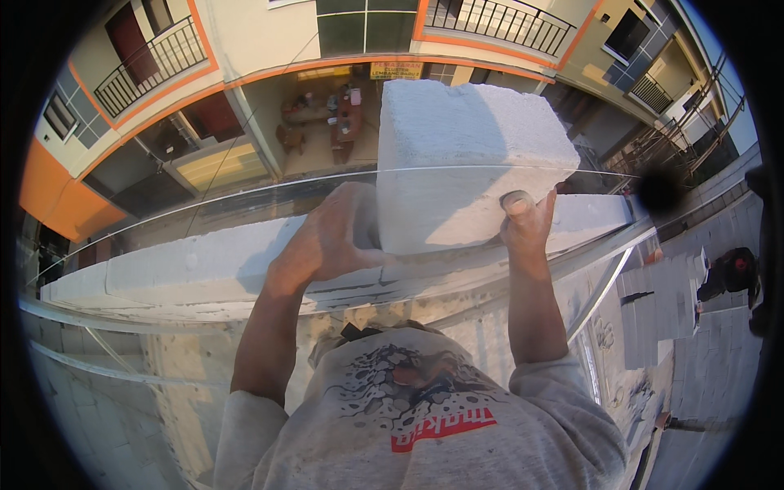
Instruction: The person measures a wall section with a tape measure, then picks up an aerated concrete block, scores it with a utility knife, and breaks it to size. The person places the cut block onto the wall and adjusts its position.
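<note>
A large white lightweight concrete block (pixel 457 196) stands at the centre, over a wall course of similar white blocks (pixel 192 255). My left hand (pixel 336 233) grips the block's left end, its thumb stretched low along the near side and its fingertips partly hidden. At the lower right edge, my right hand (pixel 529 224) holds the block, with one finger raised beside it and the others out of sight. Whether the block rests fully on the course or is slightly lifted, I cannot tell. A thin taut string (pixel 314 174) crosses in front of the block's near face.
Metal scaffold rails (pixel 600 282) run along the near side of the wall. On the right is a stack of grey blocks (pixel 653 314), with a dark item (pixel 731 273) beside it. Beyond the wall, far below, stand houses with balconies (pixel 155 69) and a room with wooden furniture (pixel 343 122).
</note>
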Demonstrator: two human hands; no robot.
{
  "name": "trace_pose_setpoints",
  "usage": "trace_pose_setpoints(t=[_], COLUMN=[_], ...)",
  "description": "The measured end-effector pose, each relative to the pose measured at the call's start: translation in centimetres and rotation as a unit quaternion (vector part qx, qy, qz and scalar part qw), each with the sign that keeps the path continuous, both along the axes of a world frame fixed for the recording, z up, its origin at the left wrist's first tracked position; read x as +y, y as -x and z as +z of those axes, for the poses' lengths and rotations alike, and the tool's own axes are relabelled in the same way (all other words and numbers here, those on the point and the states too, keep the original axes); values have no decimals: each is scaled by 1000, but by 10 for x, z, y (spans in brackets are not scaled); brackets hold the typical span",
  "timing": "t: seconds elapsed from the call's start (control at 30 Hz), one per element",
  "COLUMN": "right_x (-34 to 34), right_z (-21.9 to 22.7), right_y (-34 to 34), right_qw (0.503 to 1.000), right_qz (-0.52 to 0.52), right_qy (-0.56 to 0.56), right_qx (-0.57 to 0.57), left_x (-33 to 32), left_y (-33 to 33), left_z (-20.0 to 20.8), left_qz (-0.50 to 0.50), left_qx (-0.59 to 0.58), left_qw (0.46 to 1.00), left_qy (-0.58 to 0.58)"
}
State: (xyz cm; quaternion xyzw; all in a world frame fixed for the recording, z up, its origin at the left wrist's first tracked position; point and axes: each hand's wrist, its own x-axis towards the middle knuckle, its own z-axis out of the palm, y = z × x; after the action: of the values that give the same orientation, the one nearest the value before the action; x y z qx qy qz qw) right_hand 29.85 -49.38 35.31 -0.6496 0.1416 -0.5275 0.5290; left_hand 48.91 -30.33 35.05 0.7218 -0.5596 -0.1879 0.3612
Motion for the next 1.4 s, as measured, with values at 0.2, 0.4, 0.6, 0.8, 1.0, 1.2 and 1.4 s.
trace_pose_setpoints(t=[0.2, 0.4, 0.6, 0.8, 1.0, 1.2, 1.4], right_x=[0, -1, -7, -8, -12, 29, 118], right_z=[-1, 13, 20, 19, 5, -50, -139], right_y=[3, 9, 16, 22, 63, 110, 136], right_qw=[997, 996, 988, 996, 985, 946, 860], right_qz=[-34, 39, 54, 48, -142, -318, -469], right_qy=[38, 20, 30, 33, 74, -22, -201], right_qx=[49, 81, 138, 65, -61, -64, -4], left_x=[0, -2, -3, -3, 8, 17, 65], left_y=[0, -1, 1, 0, -14, -37, -61], left_z=[-6, -3, 3, 9, 11, 8, 5], left_qz=[-8, 6, 5, -11, -39, -124, -124], left_qx=[-41, -43, -3, 20, 18, 25, 149], left_qw=[998, 998, 999, 999, 998, 989, 980], left_qy=[36, -37, -42, -44, -36, 76, 34])
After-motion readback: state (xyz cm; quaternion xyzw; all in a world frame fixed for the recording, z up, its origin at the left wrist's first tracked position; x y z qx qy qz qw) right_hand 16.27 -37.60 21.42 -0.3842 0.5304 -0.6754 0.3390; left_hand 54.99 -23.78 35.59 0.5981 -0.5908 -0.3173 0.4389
